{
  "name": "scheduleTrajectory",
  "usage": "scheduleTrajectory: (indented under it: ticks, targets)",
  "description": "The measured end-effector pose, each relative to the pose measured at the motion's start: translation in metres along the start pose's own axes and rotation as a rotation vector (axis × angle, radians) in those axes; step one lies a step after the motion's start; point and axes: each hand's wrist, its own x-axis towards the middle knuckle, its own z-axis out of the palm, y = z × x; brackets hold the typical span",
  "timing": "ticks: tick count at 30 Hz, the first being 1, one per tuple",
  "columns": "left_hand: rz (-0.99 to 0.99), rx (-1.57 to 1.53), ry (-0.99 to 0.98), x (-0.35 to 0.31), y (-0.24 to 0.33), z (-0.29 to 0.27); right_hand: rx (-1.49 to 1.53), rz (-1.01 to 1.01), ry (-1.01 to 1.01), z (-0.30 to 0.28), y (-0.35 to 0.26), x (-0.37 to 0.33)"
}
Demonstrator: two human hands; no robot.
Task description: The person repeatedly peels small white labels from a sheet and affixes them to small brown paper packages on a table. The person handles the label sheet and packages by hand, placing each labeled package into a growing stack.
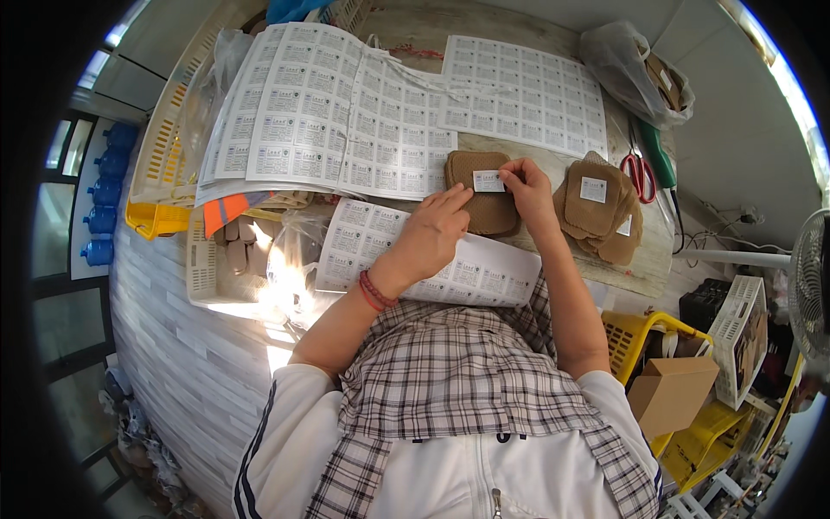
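Observation:
A stack of brown mesh-textured pads (493, 214) sits at the table's near edge. Against its top pad is a small white label (488, 181), its right end pinched between the thumb and forefinger of my right hand (529, 189). Whether the label is fully stuck down I cannot tell. My left hand (429, 235) lies with fingers stretched out, their tips touching the stack's left side. Beneath my left wrist, a printed sheet of labels (488, 275) slopes from the table edge toward my lap. On the right, a looser pile of brown pads (577, 210) bears white labels.
Large label sheets (303, 104) cover the table's left and back. Red-handled scissors (638, 177), a green-handled tool (659, 156) and a plastic bag (605, 52) stand at right. Below are a yellow crate (624, 346), a cardboard box (670, 394) and a fan (811, 281).

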Motion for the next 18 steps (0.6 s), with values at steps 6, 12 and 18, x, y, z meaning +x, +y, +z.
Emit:
scheduleTrajectory:
  ticks: [6,12,18]
  targets:
    - [-0.008,-0.008,-0.012,-0.001,-0.001,0.001,-0.060,-0.006,0.009,0.001,0.003,0.001]
    - [-0.099,-0.077,-0.049,0.001,0.003,-0.002,-0.189,-0.018,0.049,0.004,-0.004,-0.002]
    - [-0.012,0.053,-0.076,0.001,0.001,-0.001,-0.290,-0.057,0.071,0.005,-0.010,-0.006]
